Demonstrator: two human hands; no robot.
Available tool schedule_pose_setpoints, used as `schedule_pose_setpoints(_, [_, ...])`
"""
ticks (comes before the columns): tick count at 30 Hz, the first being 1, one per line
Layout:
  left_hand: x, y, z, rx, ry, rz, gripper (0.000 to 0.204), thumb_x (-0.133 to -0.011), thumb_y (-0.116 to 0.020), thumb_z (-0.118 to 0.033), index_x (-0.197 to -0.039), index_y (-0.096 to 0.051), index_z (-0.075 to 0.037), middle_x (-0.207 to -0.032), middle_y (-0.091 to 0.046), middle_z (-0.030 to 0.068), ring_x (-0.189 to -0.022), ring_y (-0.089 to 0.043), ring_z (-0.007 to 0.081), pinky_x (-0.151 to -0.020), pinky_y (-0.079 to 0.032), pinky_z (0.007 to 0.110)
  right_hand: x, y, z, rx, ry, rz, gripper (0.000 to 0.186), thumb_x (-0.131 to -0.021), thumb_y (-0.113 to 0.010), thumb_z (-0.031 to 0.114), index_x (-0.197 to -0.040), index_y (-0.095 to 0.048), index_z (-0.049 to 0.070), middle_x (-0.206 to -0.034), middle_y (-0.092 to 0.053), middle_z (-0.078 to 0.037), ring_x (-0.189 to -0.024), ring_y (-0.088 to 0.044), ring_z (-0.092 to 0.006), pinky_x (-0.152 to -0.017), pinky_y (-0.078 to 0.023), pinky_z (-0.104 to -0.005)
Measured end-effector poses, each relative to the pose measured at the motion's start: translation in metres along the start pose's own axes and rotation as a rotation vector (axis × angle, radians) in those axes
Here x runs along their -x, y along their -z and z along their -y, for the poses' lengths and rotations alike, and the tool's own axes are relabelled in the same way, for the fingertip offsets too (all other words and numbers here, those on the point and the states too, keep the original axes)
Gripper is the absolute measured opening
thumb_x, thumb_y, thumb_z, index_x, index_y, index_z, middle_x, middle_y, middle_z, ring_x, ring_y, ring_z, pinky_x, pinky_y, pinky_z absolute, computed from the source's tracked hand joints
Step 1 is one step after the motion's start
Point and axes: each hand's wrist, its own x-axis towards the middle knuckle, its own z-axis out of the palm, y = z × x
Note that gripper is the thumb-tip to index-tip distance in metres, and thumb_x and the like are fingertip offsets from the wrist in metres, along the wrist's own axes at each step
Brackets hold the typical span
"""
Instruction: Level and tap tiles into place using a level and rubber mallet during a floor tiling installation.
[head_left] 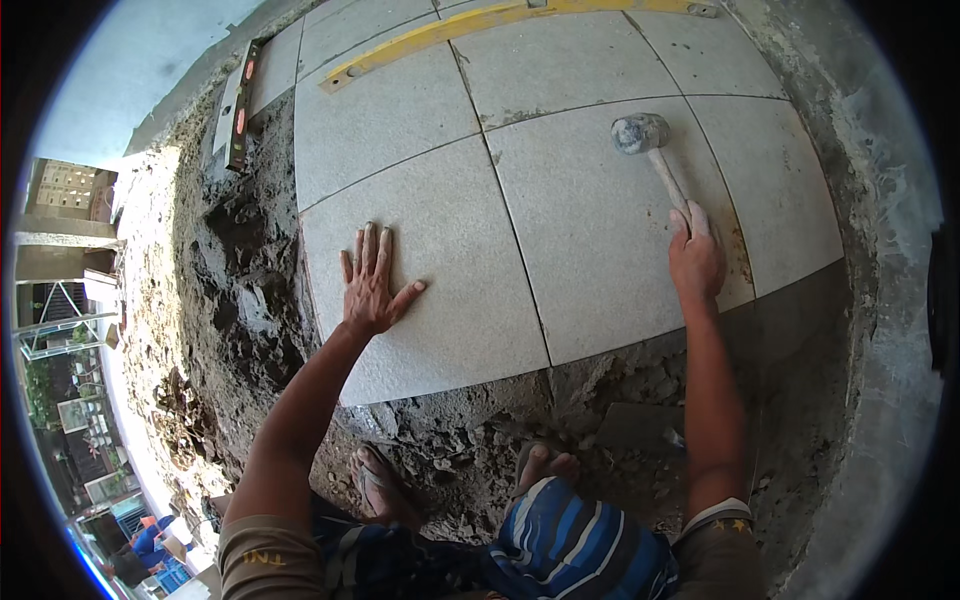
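Observation:
Spread flat on a large pale floor tile (440, 320), my left hand (370, 290) has its fingers apart and holds nothing. My right hand (697, 258) is wrapped round the handle of a rubber mallet (640, 133). The mallet's grey, dusty head is over the neighbouring tile (590, 240) on the right; whether it touches the surface I cannot tell. Narrow dark joints run between the tiles. Brown stains mark the tile edge beside my right hand.
A yellow straightedge (450, 32) lies across the far tiles. At the left edge rests a black spirit level (241, 110). Wet mortar and rough soil (250, 290) border the tiles. A trowel (640, 425) seems to lie near my feet (540, 465). Grey walls stand on the right.

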Motion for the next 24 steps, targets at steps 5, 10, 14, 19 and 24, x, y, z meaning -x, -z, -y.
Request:
schedule_pose_setpoints(5, [0.005, 0.011, 0.003, 0.000, -0.016, 0.047, 0.116, -0.092, -0.052, -0.082, -0.170, -0.014, -0.006, -0.176, -0.007, 0.0262, -0.164, -0.003, 0.0436, -0.127, 0.001, 0.065, -0.019, -0.016, -0.022, 0.354, 0.331, -0.183, 0.045, -0.104, -0.064, 0.037, -0.139, -0.061, 0.008, -0.134, -0.064, -0.018, -0.129, -0.057, -0.0412, -0.105, -0.047, -0.0514])
schedule_pose_setpoints(10, [0.005, 0.015, 0.012, -0.016, -0.058, 0.027, 0.118, -0.090, -0.049, -0.086, -0.170, -0.015, -0.005, -0.175, -0.008, 0.0279, -0.163, -0.002, 0.0451, -0.127, 0.001, 0.066, 0.004, -0.021, -0.032, 0.392, 0.410, -0.367, 0.054, -0.102, -0.065, 0.033, -0.148, -0.054, 0.006, -0.143, -0.055, -0.018, -0.132, -0.052, -0.0409, -0.110, -0.043, -0.0522])
schedule_pose_setpoints(14, [0.003, 0.010, 0.008, -0.028, -0.056, 0.035, 0.120, -0.089, -0.044, -0.090, -0.170, -0.015, -0.006, -0.175, -0.008, 0.0272, -0.163, -0.002, 0.0444, -0.128, -0.001, 0.066, 0.073, -0.036, 0.027, 0.258, 0.731, -0.313, 0.062, -0.098, -0.070, 0.034, -0.150, -0.052, 0.005, -0.150, -0.051, -0.019, -0.139, -0.049, -0.0408, -0.114, -0.040, -0.0539])
schedule_pose_setpoints(19, [0.008, 0.009, 0.024, 0.046, -0.087, 0.032, 0.120, -0.089, -0.039, -0.092, -0.170, -0.015, -0.007, -0.175, -0.009, 0.0262, -0.164, -0.002, 0.0431, -0.127, 0.000, 0.067, 0.169, -0.124, 0.114, 0.207, 1.000, 0.009, 0.070, -0.093, -0.074, 0.043, -0.149, -0.054, 0.006, -0.159, -0.044, -0.021, -0.149, -0.040, -0.0445, -0.122, -0.031, -0.0607])
schedule_pose_setpoints(24, [0.006, 0.007, 0.027, 0.083, -0.155, -0.071, 0.112, -0.093, -0.038, -0.087, -0.169, -0.020, -0.006, -0.175, -0.012, 0.0258, -0.163, -0.006, 0.0439, -0.127, 0.000, 0.068, 0.210, -0.168, 0.111, 0.381, 0.940, 0.118, 0.077, -0.093, -0.071, 0.048, -0.154, -0.049, 0.006, -0.167, -0.033, -0.023, -0.156, -0.028, -0.0436, -0.127, -0.022, -0.0617])
